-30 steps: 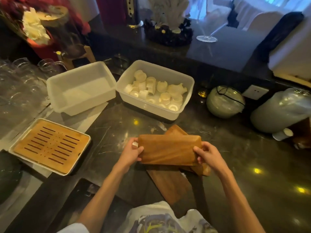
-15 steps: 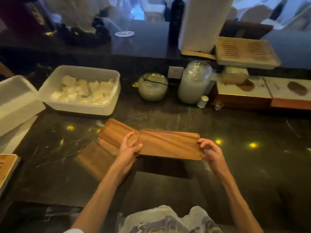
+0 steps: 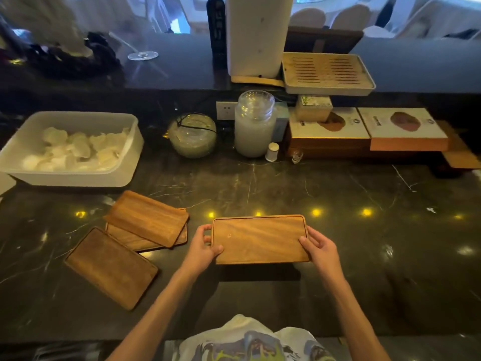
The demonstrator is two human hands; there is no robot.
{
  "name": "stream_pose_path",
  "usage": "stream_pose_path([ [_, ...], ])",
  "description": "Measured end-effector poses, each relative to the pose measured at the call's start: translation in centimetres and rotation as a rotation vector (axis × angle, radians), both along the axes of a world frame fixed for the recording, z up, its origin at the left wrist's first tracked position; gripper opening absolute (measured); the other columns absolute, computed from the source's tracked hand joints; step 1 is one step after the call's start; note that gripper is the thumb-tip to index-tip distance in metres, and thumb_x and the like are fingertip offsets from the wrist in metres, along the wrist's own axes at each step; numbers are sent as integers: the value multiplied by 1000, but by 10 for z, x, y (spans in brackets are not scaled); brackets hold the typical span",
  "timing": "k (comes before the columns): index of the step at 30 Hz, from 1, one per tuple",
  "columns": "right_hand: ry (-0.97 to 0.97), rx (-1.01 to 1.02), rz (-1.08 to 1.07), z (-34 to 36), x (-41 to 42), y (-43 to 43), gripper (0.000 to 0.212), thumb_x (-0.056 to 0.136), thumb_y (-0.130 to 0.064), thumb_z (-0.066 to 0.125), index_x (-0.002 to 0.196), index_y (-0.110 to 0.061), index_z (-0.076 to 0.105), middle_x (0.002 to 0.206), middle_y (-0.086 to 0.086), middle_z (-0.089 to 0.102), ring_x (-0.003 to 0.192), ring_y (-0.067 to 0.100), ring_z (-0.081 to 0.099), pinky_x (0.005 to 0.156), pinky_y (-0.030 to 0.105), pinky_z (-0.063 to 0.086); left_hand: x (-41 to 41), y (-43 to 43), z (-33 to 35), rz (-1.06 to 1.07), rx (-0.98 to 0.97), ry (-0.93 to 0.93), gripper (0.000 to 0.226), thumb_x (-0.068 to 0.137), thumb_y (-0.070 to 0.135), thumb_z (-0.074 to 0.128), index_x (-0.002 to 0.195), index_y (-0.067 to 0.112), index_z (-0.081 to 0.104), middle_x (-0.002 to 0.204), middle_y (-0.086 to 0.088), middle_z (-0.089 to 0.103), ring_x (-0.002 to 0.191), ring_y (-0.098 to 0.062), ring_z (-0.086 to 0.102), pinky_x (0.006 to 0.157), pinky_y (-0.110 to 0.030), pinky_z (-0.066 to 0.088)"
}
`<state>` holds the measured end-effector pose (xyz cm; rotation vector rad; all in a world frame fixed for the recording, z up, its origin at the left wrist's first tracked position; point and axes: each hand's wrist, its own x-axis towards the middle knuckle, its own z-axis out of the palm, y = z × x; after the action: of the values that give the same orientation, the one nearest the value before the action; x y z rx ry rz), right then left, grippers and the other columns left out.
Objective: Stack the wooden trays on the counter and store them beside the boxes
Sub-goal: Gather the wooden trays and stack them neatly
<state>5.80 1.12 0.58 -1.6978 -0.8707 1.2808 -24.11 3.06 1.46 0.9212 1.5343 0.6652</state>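
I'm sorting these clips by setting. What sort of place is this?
Probably a service counter in a teahouse or restaurant: a dark marble counter holds a slatted tea tray, a tub of small white cups and boxed goods, with covered dining chairs beyond.

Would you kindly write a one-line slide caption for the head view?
Both hands, left and right, hold a wooden tray above the dark counter; three trays lie left.

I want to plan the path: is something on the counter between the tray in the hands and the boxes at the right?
Nothing visible does. The held tray faces bare dark counter up to the boxes. The jar stands left of them, outside the path.
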Motion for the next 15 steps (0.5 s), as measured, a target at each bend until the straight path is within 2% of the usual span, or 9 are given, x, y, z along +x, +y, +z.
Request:
stream_pose_path([
  [2, -8, -6, -1, -1, 4, 6, 47, 90, -13, 64, 136, -13, 53, 102, -15, 70, 90, -4, 68, 64, 13, 54, 4, 2, -6, 0, 14, 26, 52, 87, 1, 64, 128, 22, 40, 105, 4, 57, 96, -12, 62, 64, -23, 56],
  [6, -32, -36, 22, -7, 7, 19, 47, 89, -14, 66, 134, -13, 54, 98, -17, 68, 84, -4, 68, 60, 12, 53, 7, 12, -18, 11, 34, 101, 51, 87, 4, 65, 126, 25, 41, 101, 12, 54, 90, -3, 58, 60, -19, 53],
  [9, -95, -71, 72, -17, 8, 27, 46, 90, -15, 66, 134, -13, 54, 98, -13, 68, 88, 3, 67, 66, 19, 56, 8, 17, -27, -11, 32, 207, 50, 88, 10, 65, 130, 23, 41, 98, 12, 55, 86, -2, 57, 60, -19, 51],
  [12, -218, -141, 95, -32, 11, 28, 43, 90, -14, 66, 132, -9, 57, 110, 6, 70, 100, 19, 65, 87, 37, 55, 12, 15, -37, -69, 12, 372, 44, 90, 17, 64, 129, 19, 45, 98, 4, 58, 87, -9, 58, 67, -25, 49],
  [14, -314, -172, 115, -43, 14, 21, 40, 90, -15, 66, 129, -9, 61, 115, 9, 70, 97, 17, 62, 84, 33, 52, 17, 9, -45, -98, 5, 446, 44, 89, 17, 64, 130, 16, 48, 106, -5, 59, 96, -19, 58, 83, -37, 51],
  [15, -357, -179, 129, -49, 15, 16, 38, 90, -16, 66, 128, -9, 62, 115, 10, 70, 94, 15, 61, 81, 30, 49, 20, 4, -50, -96, 4, 466, 43, 90, 16, 64, 130, 14, 50, 106, -7, 59, 96, -20, 58, 86, -38, 51],
])
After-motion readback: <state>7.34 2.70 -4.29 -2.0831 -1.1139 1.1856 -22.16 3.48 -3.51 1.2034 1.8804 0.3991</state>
